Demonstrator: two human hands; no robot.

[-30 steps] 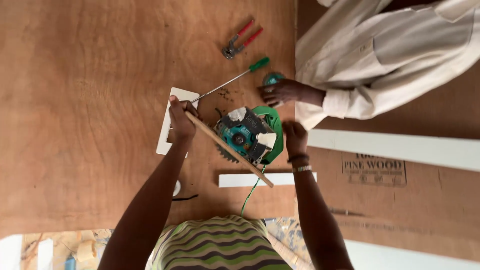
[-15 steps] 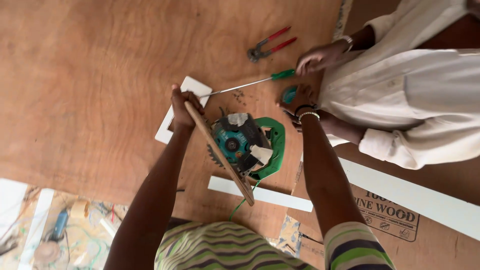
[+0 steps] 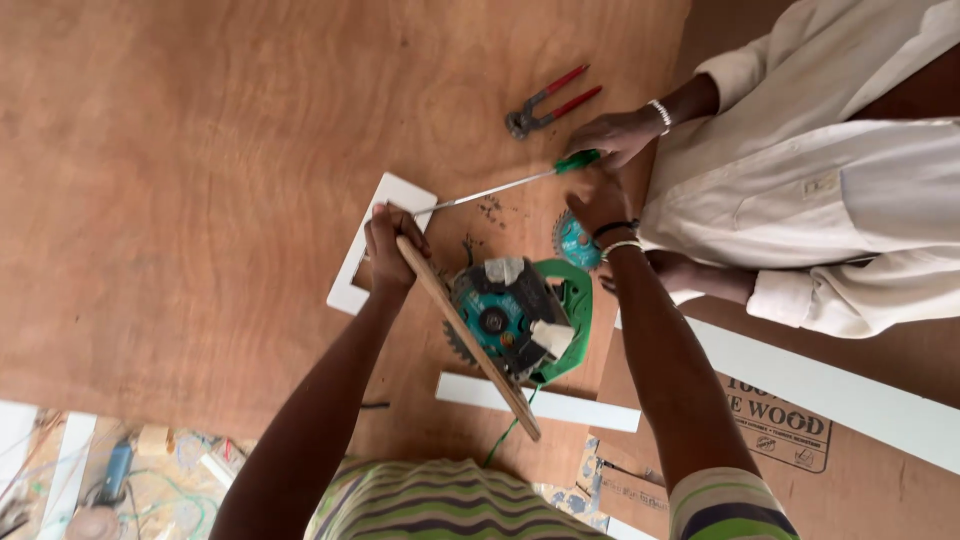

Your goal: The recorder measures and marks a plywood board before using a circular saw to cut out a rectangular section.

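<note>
While the left hand (image 3: 392, 245) is clenched around the far end of a wooden stick (image 3: 468, 338), that stick lies slantwise across the circular saw (image 3: 515, 318), seemingly wedged against the toothed blade to keep it from turning. The saw rests on its side on the plywood counter (image 3: 200, 150), just near of centre, blade face up: a green guard curves round its right side, the hub and blade housing are teal, pale tape or cloth is wrapped over parts of the body, and the blade's teeth show at the lower left beside the stick. A green cord trails off toward the near edge. The right hand (image 3: 597, 200) reaches to the far right of the saw and meets the green handle of a long screwdriver (image 3: 510, 183), whose shaft runs left toward the other hand; whether this grip is closed on the handle I cannot tell, since another person's hand (image 3: 618, 135), in a white sleeve, lies on the same spot. A loose teal-centred saw blade (image 3: 574, 240) sits just under the right wrist. Red-handled pincers (image 3: 548, 103) lie farther off, a white frame piece (image 3: 380, 255) lies under the left hand, and a white strip (image 3: 540, 402) lies near of the saw.
</note>
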